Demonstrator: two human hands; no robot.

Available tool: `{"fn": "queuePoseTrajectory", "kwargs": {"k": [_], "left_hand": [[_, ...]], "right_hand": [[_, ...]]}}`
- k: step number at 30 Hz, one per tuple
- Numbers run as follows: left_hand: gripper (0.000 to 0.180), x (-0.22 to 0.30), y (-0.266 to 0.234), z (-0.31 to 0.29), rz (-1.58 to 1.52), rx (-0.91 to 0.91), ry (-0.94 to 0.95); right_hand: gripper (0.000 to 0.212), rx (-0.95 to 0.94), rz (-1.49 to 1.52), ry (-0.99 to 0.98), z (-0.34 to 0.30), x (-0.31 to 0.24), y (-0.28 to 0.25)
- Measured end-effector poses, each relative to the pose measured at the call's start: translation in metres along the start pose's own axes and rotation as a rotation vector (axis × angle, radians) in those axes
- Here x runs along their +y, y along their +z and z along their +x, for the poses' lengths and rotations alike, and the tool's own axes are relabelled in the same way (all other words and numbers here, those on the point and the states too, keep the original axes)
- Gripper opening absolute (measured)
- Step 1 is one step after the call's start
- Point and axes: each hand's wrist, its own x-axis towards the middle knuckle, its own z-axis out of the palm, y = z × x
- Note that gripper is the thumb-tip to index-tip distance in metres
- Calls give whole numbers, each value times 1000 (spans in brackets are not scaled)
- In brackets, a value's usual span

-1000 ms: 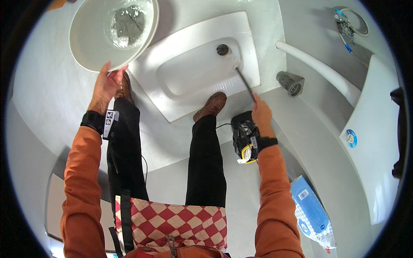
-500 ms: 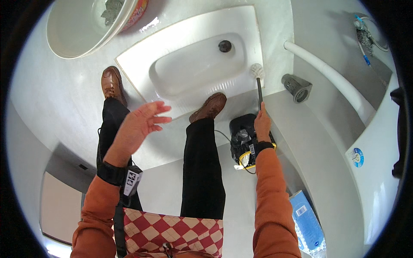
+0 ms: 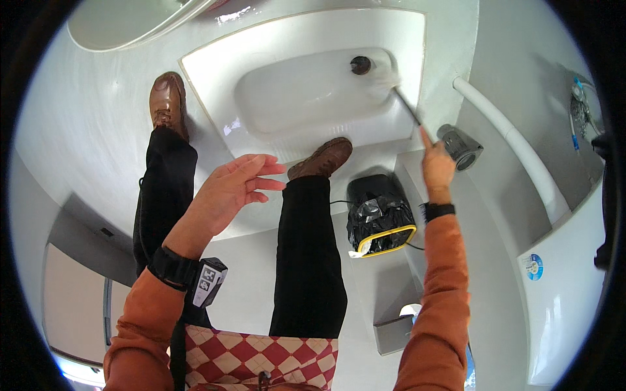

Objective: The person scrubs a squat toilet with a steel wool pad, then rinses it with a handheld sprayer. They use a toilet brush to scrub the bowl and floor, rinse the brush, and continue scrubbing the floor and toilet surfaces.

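Pale grey wall panels (image 3: 515,39) and a pale grey floor (image 3: 98,137) surround a white ceramic squat toilet pan (image 3: 293,98), set flush with a pale edging line. Labels: one round blue-and-white sticker (image 3: 531,267) on the glossy white curved fixture (image 3: 564,313) at right; its print is too small to read. A white label with black square symbols is on the box-shaped wrist device (image 3: 210,281) at the left wrist. Wet patches on floor and pan reflect light.

Long-handled brush (image 3: 409,109): slim dark handle, pale head. Its long axis runs diagonally, from the right hand (image 3: 438,168) up and left into the pan. The head, blurred, is at the right end of the bowl, just beside the round dark drain opening (image 3: 360,64); contact with the ceramic cannot be confirmed.

Right hand: fingers wrapped about the handle, one extended along it. Left hand (image 3: 228,192): raised above the floor, fingers half bent and loosely spread, pointing right.

Adjacent items: black-bagged bin with yellow rim (image 3: 381,212), grey plastic cylindrical holder (image 3: 460,148), white pipe (image 3: 512,140), off-white bucket (image 3: 120,42) at upper left.
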Motion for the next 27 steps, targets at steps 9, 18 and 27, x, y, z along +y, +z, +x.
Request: {"fn": "queuePoseTrajectory", "kwargs": {"k": [9,18,27], "left_hand": [[32,-18,-8,6,-52,-42,-40],[32,-14,3,6,14,-72,-41],[31,-13,-3,7,-16,-74,-52]], "right_hand": [[65,-168,-42,-143,36,25,-5],[55,30,-114,-142,100,11,-23],[61,-147,4,-44,-7,40,-24]]}}
